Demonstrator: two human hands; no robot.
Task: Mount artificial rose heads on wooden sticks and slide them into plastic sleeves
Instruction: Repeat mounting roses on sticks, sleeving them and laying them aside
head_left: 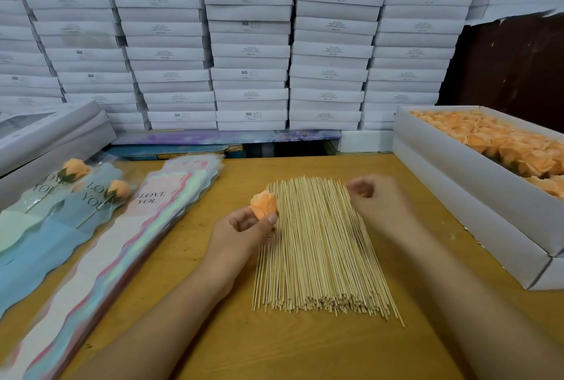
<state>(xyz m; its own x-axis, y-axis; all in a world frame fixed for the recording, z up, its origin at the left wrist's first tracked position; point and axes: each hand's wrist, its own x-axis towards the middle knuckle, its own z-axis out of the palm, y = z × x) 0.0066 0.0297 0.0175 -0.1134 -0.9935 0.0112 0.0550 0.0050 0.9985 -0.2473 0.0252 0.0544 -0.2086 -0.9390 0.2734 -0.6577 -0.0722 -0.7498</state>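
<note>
Pinching rose head (264, 203) at fingertips, left grip (244, 227); right grip (377, 196) curled, empty.

The sticks (320, 245) lie in the middle of the table (305, 349). The sleeves (100, 245) lie along its left edge. The box of rose heads (476, 184) sits at its right edge. Stacked boxes (250, 43) stand behind.

Both bare forearms reach in from the near edge. The left hand (244, 228) sits left of centre, palm turned up, thumb and fingers pinching something. The right hand (377, 196) is farther and to the right, blurred, its fingers apparently loosely curled downward.
</note>
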